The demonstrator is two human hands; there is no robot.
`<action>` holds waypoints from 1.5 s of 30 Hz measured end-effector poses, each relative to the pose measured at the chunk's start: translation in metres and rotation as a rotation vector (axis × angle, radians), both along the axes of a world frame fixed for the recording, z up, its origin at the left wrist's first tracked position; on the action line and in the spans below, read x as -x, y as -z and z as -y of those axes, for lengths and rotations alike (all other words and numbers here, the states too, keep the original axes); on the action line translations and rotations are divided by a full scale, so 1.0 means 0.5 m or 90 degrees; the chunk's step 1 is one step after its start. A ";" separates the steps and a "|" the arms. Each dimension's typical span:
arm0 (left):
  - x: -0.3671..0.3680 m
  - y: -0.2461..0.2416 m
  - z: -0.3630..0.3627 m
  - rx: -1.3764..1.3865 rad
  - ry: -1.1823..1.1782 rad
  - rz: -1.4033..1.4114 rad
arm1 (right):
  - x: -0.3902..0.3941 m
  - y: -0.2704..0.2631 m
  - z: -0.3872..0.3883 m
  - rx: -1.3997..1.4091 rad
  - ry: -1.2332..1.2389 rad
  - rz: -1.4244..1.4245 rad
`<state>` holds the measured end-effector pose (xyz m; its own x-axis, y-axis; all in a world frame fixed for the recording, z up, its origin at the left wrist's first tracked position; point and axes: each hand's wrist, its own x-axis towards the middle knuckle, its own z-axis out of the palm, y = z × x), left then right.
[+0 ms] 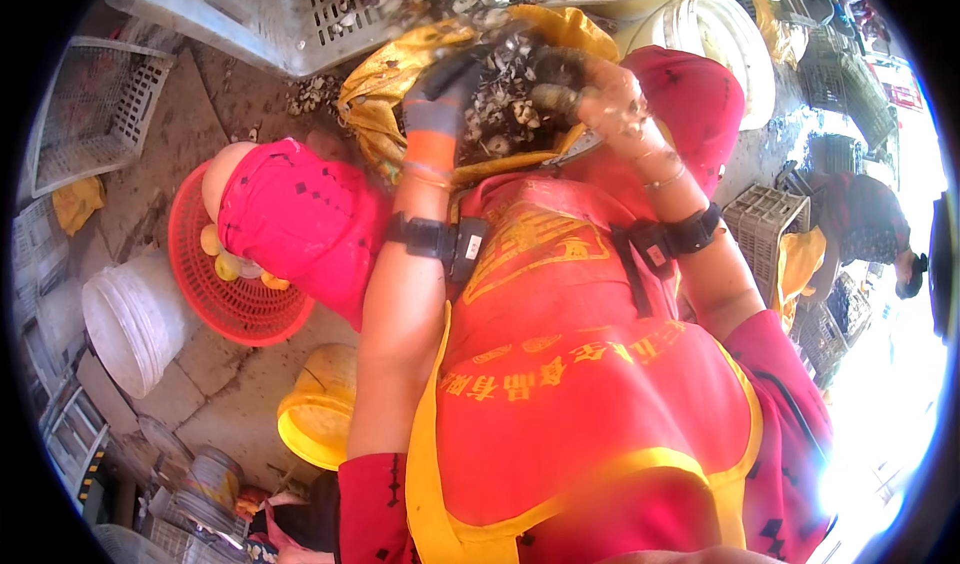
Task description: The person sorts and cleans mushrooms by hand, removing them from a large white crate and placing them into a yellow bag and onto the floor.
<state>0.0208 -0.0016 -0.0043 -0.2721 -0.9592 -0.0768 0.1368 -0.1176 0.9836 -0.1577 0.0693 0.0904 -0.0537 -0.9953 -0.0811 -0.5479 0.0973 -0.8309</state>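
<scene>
A yellow woven sack (379, 98) gapes in front of my knees, full of small dark and pale shells (510, 95). At its left side is my left hand (444, 91), in a dark-fingered glove with a grey and orange cuff. My right hand (611, 98) reaches in from the other side, its fingers darkly covered and its wrist wet and specked with bits. Both hands are blurred at the shells, and whether they grip any is unclear. Beyond the sack stands a white slotted plastic crate (247, 20) with more shells in it.
Left of me are a red plastic basket (255, 324) with several yellow round things, a white bucket (124, 331) and a yellow bucket (315, 414). White buckets (739, 76) stand beyond my right knee. Another person (862, 215) bends among crates (765, 215) at the right.
</scene>
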 end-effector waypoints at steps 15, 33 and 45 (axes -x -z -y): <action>-0.001 -0.043 -0.018 0.053 -0.026 -0.045 | 0.033 -0.030 -0.004 -0.067 0.089 0.122; 0.001 -0.062 -0.052 0.300 0.040 0.380 | 0.053 0.078 -0.057 -0.028 -0.142 0.019; -0.002 -0.033 -0.006 0.236 0.005 0.135 | -0.020 -0.044 -0.019 -0.153 0.065 0.184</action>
